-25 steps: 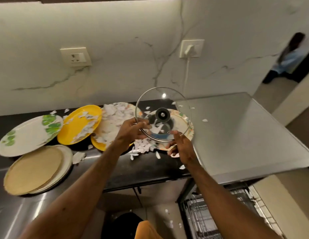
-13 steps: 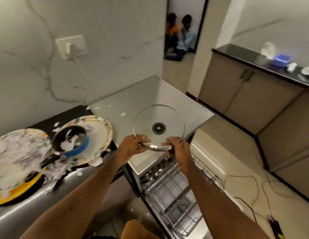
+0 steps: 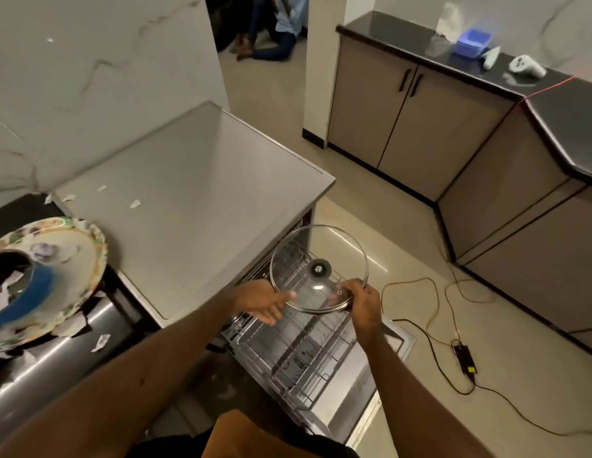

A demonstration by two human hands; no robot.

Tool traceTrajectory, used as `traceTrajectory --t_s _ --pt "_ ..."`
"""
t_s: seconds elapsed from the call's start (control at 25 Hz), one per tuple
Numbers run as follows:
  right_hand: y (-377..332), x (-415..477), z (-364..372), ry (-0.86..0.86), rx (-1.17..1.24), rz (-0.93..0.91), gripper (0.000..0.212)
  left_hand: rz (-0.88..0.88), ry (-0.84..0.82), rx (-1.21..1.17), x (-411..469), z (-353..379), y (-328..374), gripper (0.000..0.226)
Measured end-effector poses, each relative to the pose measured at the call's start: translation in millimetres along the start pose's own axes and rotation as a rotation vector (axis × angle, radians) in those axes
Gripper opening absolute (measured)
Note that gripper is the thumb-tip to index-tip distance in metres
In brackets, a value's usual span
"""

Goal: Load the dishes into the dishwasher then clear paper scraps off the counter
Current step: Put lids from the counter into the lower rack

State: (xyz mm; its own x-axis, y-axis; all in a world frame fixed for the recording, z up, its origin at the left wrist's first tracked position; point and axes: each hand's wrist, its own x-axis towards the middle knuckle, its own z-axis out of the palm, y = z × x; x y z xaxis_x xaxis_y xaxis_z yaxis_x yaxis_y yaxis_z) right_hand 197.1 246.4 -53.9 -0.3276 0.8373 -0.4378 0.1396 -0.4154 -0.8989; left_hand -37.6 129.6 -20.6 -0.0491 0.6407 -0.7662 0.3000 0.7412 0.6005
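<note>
Glass lid: held in the air right above the dishwasher rack, tilted, with its dark knob near the middle and a metal rim all round.
Right hand: fingers and thumb are curled over the lid's near rim and pinch it.
Left hand: palm up with the fingers straight and loosely spread; only the thumb tip touches the lid's near-left rim.
Dishwasher rack: a wire basket pulled out over the lowered door, below both hands.
Dishwasher top: a flat grey surface up and left of the rack.
Paper scraps: a few on the dishwasher top, more on the tabletop left of the rack.
Plate: on the tabletop well left of the rack; it has a patterned rim and carries scraps and a dark pot with a blue outside.
Cables: looped on the floor to the right of the rack.
</note>
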Motion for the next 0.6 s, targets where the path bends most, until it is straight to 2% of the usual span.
traceTrajectory --t_s 0.16,0.24,0.36,0.48,0.6 --pt "42 8 -15 0.031 -0.129 0.122 0.03 -0.024 0.238 0.576 31 33 -13 0.062" --pt "62 16 -9 0.057 -0.189 0.195 0.025 0.077 0.235 0.622 44 48 -19 0.06" --pt "96 34 7 0.087 -0.25 0.3 0.023 0.156 0.071 0.686 64 72 -30 0.058" --pt "132 58 23 0.073 -0.284 0.368 0.022 0.11 0.072 0.818 104 94 -56 0.045" --pt "166 85 41 0.041 -0.334 0.368 0.022 0.041 0.087 0.817 149 100 -90 0.043"
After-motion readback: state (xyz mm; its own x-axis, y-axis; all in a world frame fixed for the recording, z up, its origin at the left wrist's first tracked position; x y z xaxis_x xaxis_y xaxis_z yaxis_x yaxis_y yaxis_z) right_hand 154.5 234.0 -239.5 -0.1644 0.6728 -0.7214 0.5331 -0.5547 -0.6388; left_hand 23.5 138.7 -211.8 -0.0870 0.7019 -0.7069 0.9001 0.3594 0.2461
